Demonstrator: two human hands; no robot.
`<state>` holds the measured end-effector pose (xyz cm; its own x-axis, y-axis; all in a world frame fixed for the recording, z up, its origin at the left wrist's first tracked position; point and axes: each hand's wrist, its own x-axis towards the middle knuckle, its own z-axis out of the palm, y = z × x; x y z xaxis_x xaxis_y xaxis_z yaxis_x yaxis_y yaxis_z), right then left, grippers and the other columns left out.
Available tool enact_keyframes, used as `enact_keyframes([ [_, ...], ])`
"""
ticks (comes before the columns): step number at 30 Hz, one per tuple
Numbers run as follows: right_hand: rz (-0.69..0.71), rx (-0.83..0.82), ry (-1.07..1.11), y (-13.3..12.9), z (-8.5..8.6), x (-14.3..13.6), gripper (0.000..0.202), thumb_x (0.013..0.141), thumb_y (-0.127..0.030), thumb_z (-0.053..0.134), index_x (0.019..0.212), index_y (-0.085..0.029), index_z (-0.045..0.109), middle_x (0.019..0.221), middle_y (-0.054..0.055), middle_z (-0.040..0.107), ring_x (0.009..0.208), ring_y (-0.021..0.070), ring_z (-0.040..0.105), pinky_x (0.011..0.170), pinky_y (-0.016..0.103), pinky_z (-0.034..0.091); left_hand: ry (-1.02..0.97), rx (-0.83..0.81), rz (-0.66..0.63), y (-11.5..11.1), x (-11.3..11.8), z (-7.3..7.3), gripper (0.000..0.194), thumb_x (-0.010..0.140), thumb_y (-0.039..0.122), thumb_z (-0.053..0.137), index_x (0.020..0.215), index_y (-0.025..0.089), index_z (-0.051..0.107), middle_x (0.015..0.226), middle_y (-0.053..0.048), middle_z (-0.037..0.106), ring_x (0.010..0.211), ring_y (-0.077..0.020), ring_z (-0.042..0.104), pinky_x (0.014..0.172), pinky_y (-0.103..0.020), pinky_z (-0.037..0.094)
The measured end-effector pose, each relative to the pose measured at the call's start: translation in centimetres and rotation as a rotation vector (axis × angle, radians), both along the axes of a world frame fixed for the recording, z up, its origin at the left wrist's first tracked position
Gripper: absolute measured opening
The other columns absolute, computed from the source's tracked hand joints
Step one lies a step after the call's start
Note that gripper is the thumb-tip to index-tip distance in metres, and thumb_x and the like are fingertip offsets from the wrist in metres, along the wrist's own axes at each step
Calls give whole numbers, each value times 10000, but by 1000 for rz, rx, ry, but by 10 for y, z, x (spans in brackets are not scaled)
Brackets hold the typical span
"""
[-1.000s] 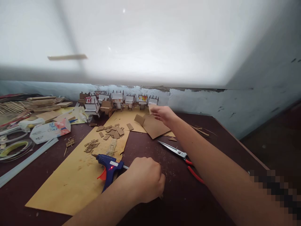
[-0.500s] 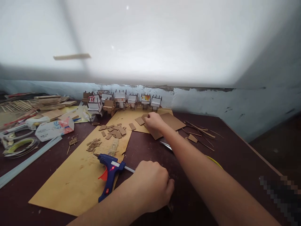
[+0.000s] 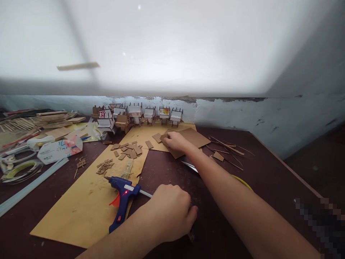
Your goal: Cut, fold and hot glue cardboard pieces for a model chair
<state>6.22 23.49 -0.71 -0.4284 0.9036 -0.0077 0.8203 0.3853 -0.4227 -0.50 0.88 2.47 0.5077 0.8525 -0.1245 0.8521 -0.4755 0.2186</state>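
Note:
My right hand (image 3: pixel 175 141) reaches across the table, its fingers closed at the edge of a small cardboard piece (image 3: pixel 163 138). Beneath it lie larger brown cardboard sheets (image 3: pixel 192 138); the fingertips are partly hidden. My left hand (image 3: pixel 172 212) is curled near the front with its back to me. A small brown end (image 3: pixel 191 236) shows below its fingers, too dark to name. Just left of that hand a blue hot glue gun (image 3: pixel 122 198) lies on yellow paper (image 3: pixel 72 212), its red light on and a glue stick (image 3: pixel 145 193) in its back.
Small cut cardboard pieces (image 3: pixel 132 150) lie heaped on the paper. Several miniature cardboard chairs (image 3: pixel 134 114) stand along the wall. Scissors (image 3: pixel 190 166) lie partly under my right forearm, with thin strips (image 3: pixel 229 147) beyond. Glue sticks (image 3: pixel 35 185), tape (image 3: pixel 23 171) and wood sticks (image 3: pixel 54 118) occupy the left.
The view has shifted slightly, so everything appears a little further left. My right hand has barely moved at the cardboard, and my left hand stays curled in place.

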Motion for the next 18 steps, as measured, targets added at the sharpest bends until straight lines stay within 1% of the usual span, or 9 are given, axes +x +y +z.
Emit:
enact_keyframes([
  [5, 75, -26, 39, -15, -6, -23, 311, 1000, -331, 638, 1275, -186, 630, 1298, 96, 642, 1072, 255, 669, 899, 454, 577, 3, -20, -14, 2, -1, 2, 480, 984, 383, 404, 798, 150, 780, 782, -164, 773, 748, -360, 752, 642, -448, 570],
  [7, 92, -49, 63, -18, -4, -29, 308, 997, -344, 640, 1255, -177, 643, 1281, 81, 650, 1065, 269, 672, 891, 448, 580, 11, -29, -16, 3, -1, 2, 489, 986, 394, 399, 801, 152, 781, 780, -164, 772, 746, -356, 750, 643, -443, 565],
  [9, 76, -61, 74, -16, 0, -25, 316, 992, -351, 646, 1250, -169, 647, 1272, 75, 654, 1060, 277, 674, 882, 446, 584, 21, -34, -14, 2, -1, 2, 492, 986, 400, 396, 807, 152, 781, 783, -167, 771, 751, -354, 749, 644, -438, 560],
  [10, 52, -62, 70, -13, 3, -18, 327, 989, -349, 652, 1258, -164, 641, 1272, 78, 653, 1060, 278, 674, 879, 450, 584, 24, -33, -11, 2, -1, 1, 490, 986, 399, 395, 809, 153, 781, 786, -168, 770, 756, -354, 748, 647, -436, 559],
  [11, 20, -58, 63, -9, 6, -8, 337, 988, -338, 655, 1278, -168, 627, 1284, 91, 647, 1062, 265, 674, 878, 454, 584, 27, -32, -12, 2, -1, 1, 489, 986, 398, 394, 808, 154, 779, 786, -167, 770, 761, -352, 748, 652, -435, 558],
  [12, -26, -55, 47, -3, 9, 5, 337, 989, -341, 653, 1276, -167, 629, 1284, 87, 647, 1067, 272, 672, 884, 457, 582, 27, -30, -14, 1, -1, 0, 490, 988, 397, 393, 805, 156, 778, 786, -166, 769, 765, -351, 748, 659, -436, 559],
  [15, -199, -57, -25, 15, 15, 53, 307, 992, -340, 647, 1257, -185, 646, 1300, 84, 643, 1081, 271, 665, 897, 445, 577, 19, -24, -23, 1, 0, 0, 500, 995, 411, 385, 808, 157, 773, 786, -162, 769, 773, -352, 748, 669, -442, 564],
  [18, -371, -80, -89, 29, 14, 97, 335, 981, -324, 667, 1283, -183, 628, 1301, 95, 639, 1085, 266, 667, 889, 447, 578, 5, -19, -24, 1, 0, 0, 516, 1006, 425, 371, 816, 157, 769, 793, -157, 770, 780, -354, 750, 667, -449, 570],
])
